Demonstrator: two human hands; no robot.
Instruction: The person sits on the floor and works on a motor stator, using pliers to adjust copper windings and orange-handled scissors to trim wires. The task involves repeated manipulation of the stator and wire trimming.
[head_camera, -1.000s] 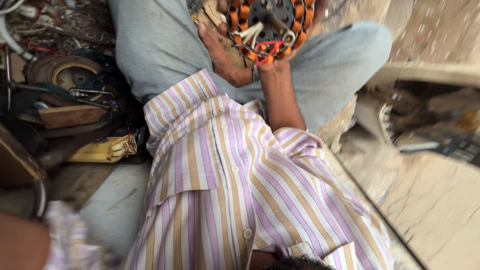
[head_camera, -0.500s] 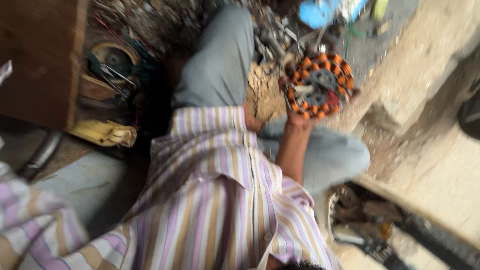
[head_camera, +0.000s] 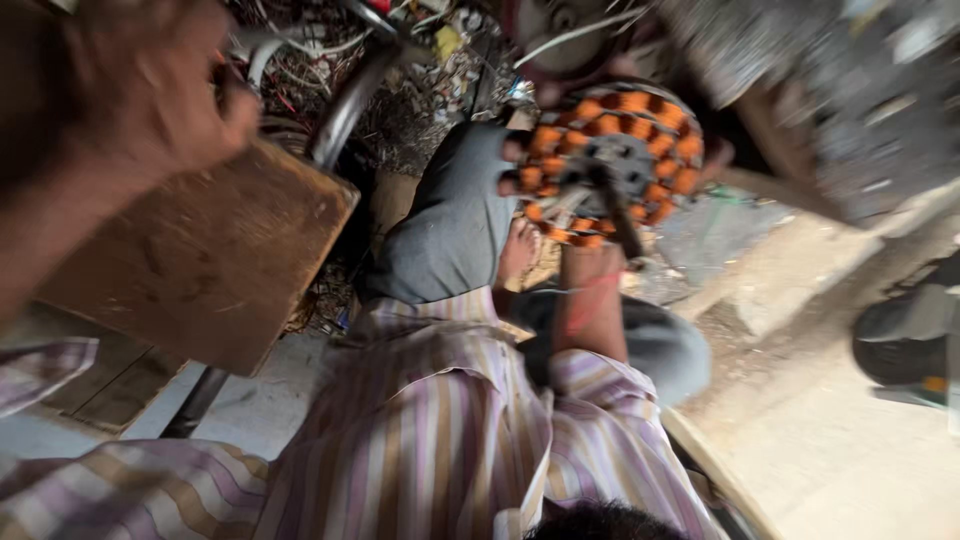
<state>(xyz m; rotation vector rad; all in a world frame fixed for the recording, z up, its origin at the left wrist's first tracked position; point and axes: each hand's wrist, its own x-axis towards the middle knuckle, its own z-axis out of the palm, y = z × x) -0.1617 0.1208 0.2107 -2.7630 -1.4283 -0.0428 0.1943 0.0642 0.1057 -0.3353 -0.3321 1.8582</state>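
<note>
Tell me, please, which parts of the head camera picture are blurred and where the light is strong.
In the head view, motion blur smears nearly everything; the left hand near the wooden board is worst. The right hand under the orange wound stator is soft but readable. Strong daylight washes out the concrete ground at lower right, while the scrap pile sits in shade.

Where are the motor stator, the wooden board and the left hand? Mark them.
motor stator (head_camera: 655, 112): head view, an orange winding.
wooden board (head_camera: 200, 260): head view, its flat face.
left hand (head_camera: 150, 90): head view, its blurred back.
</note>
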